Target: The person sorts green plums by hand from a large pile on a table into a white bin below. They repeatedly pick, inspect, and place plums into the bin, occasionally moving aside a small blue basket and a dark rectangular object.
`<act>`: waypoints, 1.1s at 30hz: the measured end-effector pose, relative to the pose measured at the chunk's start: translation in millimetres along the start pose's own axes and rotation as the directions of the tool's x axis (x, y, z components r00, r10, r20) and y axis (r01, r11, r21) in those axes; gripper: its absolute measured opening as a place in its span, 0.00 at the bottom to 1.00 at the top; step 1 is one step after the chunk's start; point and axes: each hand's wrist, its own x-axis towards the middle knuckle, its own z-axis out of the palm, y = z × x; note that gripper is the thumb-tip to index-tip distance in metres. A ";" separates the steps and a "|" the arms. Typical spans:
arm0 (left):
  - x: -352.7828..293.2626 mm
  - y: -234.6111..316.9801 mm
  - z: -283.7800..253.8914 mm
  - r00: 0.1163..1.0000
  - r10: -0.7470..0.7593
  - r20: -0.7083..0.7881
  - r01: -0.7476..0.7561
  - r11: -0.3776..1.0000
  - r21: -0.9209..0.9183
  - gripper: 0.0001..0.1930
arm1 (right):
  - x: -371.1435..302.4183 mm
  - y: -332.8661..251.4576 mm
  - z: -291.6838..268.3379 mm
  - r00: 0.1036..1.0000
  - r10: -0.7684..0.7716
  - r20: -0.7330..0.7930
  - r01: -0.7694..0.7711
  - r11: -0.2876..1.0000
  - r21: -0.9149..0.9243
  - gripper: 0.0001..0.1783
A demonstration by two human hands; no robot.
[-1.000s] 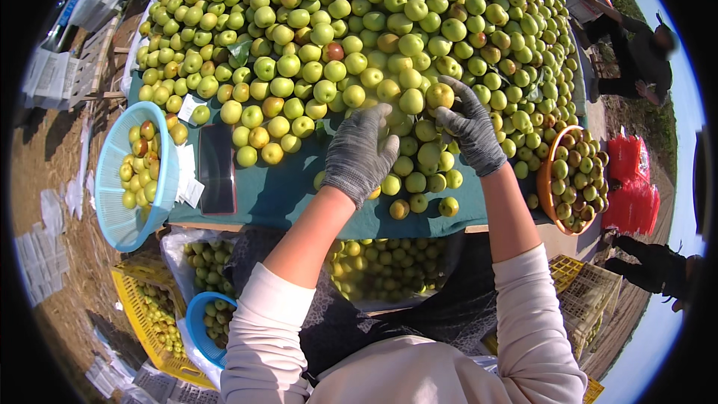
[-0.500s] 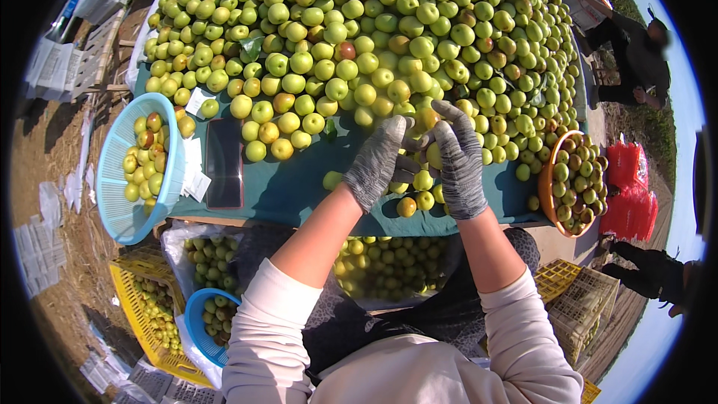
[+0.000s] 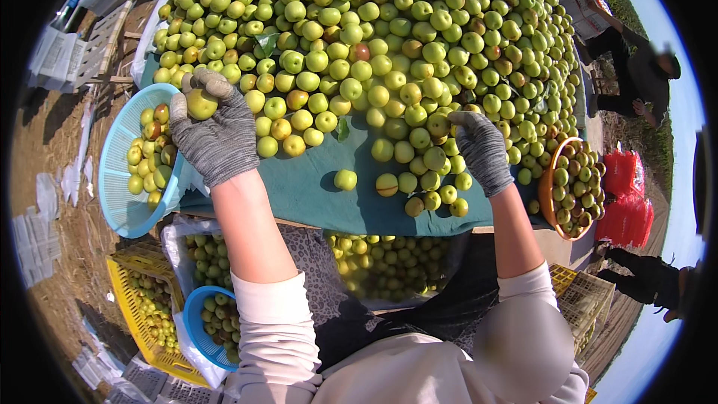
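Note:
A large heap of round green-yellow jujubes (image 3: 374, 45), some blushed red-brown, covers the far side of a green cloth (image 3: 299, 187). My left hand (image 3: 215, 131), in a grey glove, holds a yellowish jujube (image 3: 201, 104) between thumb and fingers beside the rim of a light-blue basket (image 3: 112, 202). Several red-tinged jujubes lie in that basket. At the near edge of the heap, my gloved right hand (image 3: 482, 151) has its fingers curled over a reddish jujube (image 3: 439, 125); its palm side is hidden. A single jujube (image 3: 345, 179) sits apart on the cloth between my hands.
An orange basket (image 3: 548, 187) of darker jujubes stands at the right end. Below the table's edge are a yellow crate (image 3: 120, 284), a blue basin (image 3: 196, 340) and a box of jujubes. Red bags (image 3: 625, 213) and two people (image 3: 636, 67) are off to the right.
My hands have parted. The left has swung left to the light-blue basket with a jujube, over where the dark flat tablet-like thing showed. The right has shifted slightly right.

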 end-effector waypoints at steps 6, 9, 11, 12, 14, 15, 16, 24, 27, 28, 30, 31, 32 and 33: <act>1.1 77.8 -11.4 0.870 0.416 -0.264 -0.460 0.878 -0.132 0.28 | -3.7 5.5 22.5 0.978 0.191 0.088 -0.159 0.946 -0.283 0.26; 2.8 79.5 -18.8 0.784 0.542 -0.302 -0.584 0.809 -0.064 0.33 | 5.9 1.7 24.0 0.949 0.276 0.149 -0.228 0.934 -0.277 0.30; 4.3 71.6 -15.9 0.744 0.595 -0.305 -0.634 0.772 -0.041 0.35 | 8.6 -0.7 23.4 0.946 0.280 0.162 -0.228 0.932 -0.283 0.34; 3.0 65.2 -12.9 0.748 0.568 -0.343 -0.618 0.784 -0.050 0.33 | 10.7 -1.9 22.8 0.949 0.270 0.165 -0.219 0.937 -0.273 0.34; -6.4 50.5 -6.0 0.872 0.400 -0.283 -0.448 0.884 -0.132 0.32 | 12.5 -4.6 23.1 0.929 0.299 0.216 -0.226 0.925 -0.305 0.36; -4.4 35.5 -4.4 0.848 0.374 -0.375 -0.412 0.911 -0.025 0.34 | 12.9 -6.0 23.5 0.939 0.264 0.220 -0.181 0.924 -0.337 0.37; -8.4 23.2 -4.6 0.886 0.241 -0.397 -0.274 0.961 -0.028 0.36 | 12.9 -7.1 24.5 0.934 0.277 0.227 -0.191 0.921 -0.339 0.38; 13.0 36.6 -16.0 0.595 0.289 -0.750 -0.298 0.946 0.129 0.34 | -13.2 6.5 15.7 0.976 0.162 0.148 -0.132 0.972 -0.196 0.31; 22.5 41.1 -29.9 0.564 0.325 -0.760 -0.375 0.920 0.115 0.25 | -11.8 24.8 0.7 0.978 0.169 -0.124 -0.187 0.971 -0.146 0.23; 23.7 41.1 -34.3 0.647 0.246 -0.721 -0.331 0.943 0.024 0.22 | -7.1 31.3 -2.0 0.977 0.115 -0.177 -0.159 0.952 -0.262 0.23; 22.9 36.1 -44.0 0.739 0.201 -0.643 -0.291 0.956 -0.036 0.22 | 2.0 42.6 -7.0 0.976 0.024 -0.217 -0.119 0.891 -0.439 0.24; 23.1 34.9 -47.0 0.780 0.170 -0.602 -0.272 0.959 -0.082 0.22 | 8.7 46.6 -5.9 0.989 0.085 -0.122 -0.131 0.892 -0.432 0.26; 24.9 33.8 -49.0 0.800 0.168 -0.576 -0.240 0.969 -0.050 0.23 | 13.8 49.3 -3.6 0.995 0.057 -0.078 -0.086 0.894 -0.439 0.26; 25.8 33.9 -50.6 0.826 0.135 -0.548 -0.202 0.977 -0.063 0.24 | 18.5 51.5 -1.3 1.000 0.026 -0.014 -0.029 0.905 -0.425 0.25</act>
